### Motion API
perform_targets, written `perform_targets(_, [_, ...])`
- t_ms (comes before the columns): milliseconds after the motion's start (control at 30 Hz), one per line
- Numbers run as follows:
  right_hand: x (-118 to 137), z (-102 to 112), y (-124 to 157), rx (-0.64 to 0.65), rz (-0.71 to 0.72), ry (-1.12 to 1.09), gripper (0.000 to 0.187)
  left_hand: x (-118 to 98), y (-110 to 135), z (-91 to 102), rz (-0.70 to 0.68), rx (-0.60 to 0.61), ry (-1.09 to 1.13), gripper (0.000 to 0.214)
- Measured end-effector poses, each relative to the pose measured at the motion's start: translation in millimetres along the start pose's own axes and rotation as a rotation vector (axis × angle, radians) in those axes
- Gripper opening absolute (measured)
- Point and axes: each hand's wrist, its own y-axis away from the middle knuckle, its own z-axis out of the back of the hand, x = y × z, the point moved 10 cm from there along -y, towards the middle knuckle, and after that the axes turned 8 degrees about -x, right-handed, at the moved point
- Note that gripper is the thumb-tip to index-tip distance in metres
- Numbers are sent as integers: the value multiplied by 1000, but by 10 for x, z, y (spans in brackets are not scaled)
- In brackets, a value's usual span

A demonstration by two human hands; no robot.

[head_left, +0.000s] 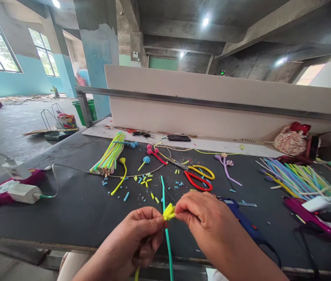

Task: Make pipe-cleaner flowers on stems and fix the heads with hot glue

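My left hand (147, 230) pinches a small folded bundle of yellow pipe cleaner (169, 212) at its left side, with the other fingers curled under. A yellow length shows below this hand. From the right, the thumb and fingers of my right hand (204, 220) are closed on the same bundle. A long teal pipe cleaner (163, 191) runs behind and below the bundle toward the table's front edge. Scissors (196, 171) with one yellow and one red handle lie beyond my right hand. Partly behind that hand is a blue glue gun (244, 222).
Cut yellow bits (145, 181) litter the black table (74, 218). A pipe-cleaner bundle (111, 154) lies left, more loose stems (302, 179) right. Finished-looking purple (226, 166) and yellow (121, 173) stems lie between. Purple power strips (314, 218) with cables sit at both sides; a phone (179, 138) lies behind.
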Motion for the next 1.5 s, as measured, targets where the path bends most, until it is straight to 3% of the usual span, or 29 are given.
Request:
perform_targets(633, [-15, -35, -20, -15, -29, 21, 20, 17, -15, 62, -29, -51, -110, 27])
perform_targets(1000, [-47, -119, -10, 84, -91, -26, 17, 25, -44, 101, -36, -51, -157, 25])
perform_targets(1267, [-27, 60, -28, 0, -51, -92, 16, 64, -10, 102, 16, -26, -80, 19])
perform_targets(1500, [-150, -100, 1, 93, -201, -287, 23, 51, 22, 76, 12, -8, -53, 16])
